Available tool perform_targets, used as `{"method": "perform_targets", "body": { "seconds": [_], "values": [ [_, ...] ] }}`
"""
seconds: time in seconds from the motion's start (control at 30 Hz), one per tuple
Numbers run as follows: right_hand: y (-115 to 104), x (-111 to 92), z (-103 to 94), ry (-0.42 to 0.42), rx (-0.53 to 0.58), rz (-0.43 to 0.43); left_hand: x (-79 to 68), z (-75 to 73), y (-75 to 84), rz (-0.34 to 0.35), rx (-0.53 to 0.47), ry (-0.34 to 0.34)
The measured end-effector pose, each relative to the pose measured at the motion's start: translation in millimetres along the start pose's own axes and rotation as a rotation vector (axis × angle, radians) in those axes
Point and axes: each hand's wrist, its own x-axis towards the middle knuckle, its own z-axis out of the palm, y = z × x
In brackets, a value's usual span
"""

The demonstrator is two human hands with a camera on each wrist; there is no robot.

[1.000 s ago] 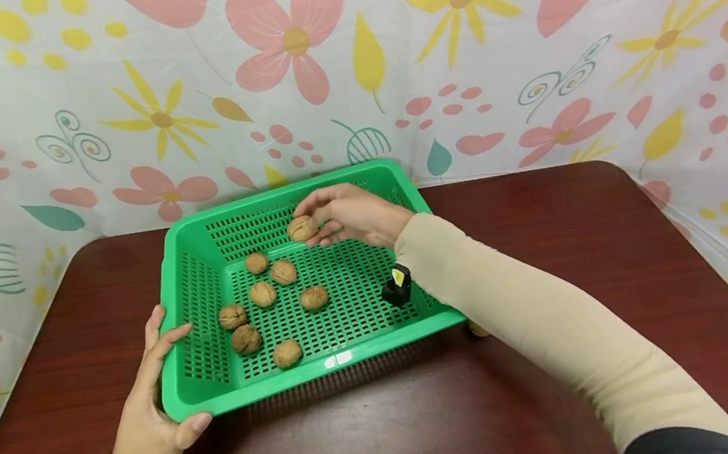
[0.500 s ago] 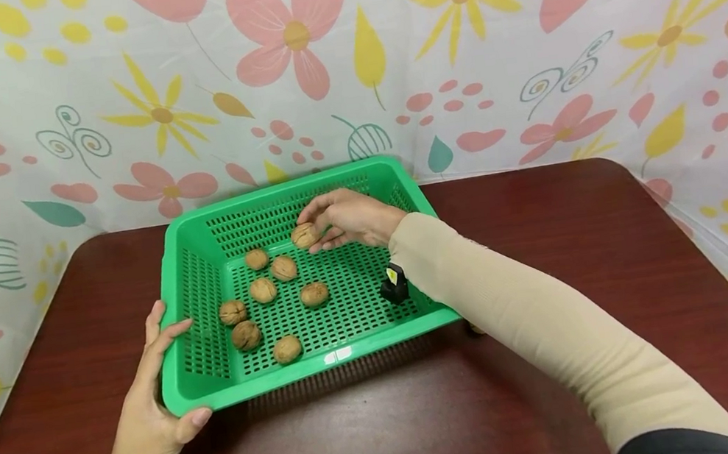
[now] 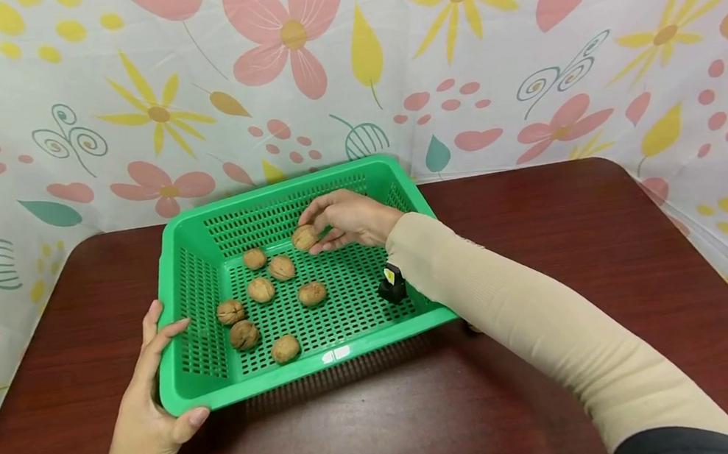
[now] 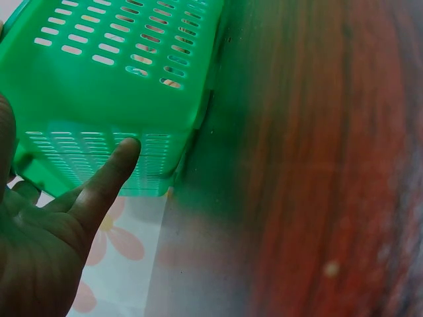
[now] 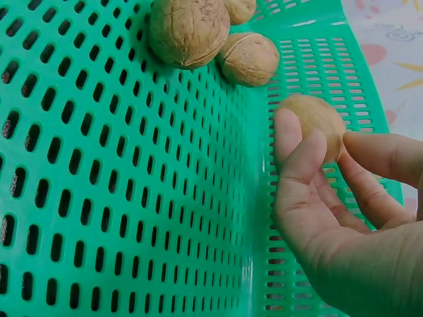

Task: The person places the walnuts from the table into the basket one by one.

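A green plastic basket [image 3: 255,392] with slotted walls stands on the table. My left hand [image 3: 146,409] holds its left end, fingers over the left rim and thumb at the front corner; in the left wrist view one finger [image 4: 109,181] lies along the slotted side. Inside the basket, toward the back wall, my right hand [image 3: 353,218] pinches a walnut [image 3: 303,238] between thumb and fingertips. The right wrist view shows this walnut [image 5: 317,122] partly covered by the fingers, above the slotted floor. Several other walnuts [image 3: 260,290] lie loose in the basket's left half and middle.
The dark red-brown table [image 3: 537,223] extends around the basket. A white flowered cloth [image 3: 346,59] hangs right behind the basket's back rim. A small yellowish thing [image 3: 474,328] shows partly under the right sleeve [image 3: 511,300], outside the basket.
Over the second, my right hand has come down slightly toward the basket floor with the walnut still pinched. My left hand keeps its place on the basket, and the loose walnuts lie as before.
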Motion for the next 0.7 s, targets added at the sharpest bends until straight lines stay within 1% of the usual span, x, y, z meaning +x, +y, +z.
{"method": "perform_targets", "body": {
  "seconds": [0.5, 0.7],
  "values": [
    [-1.8, -2.4, -1.6, 0.002, 0.039, -0.021, -0.4, 0.2, 3.0, -0.004, -0.011, -0.008],
    [-5.8, -5.9, -4.4, -0.002, 0.065, -0.062, -1.0, 0.7, 2.1, 0.001, -0.011, -0.007]
  ]
}}
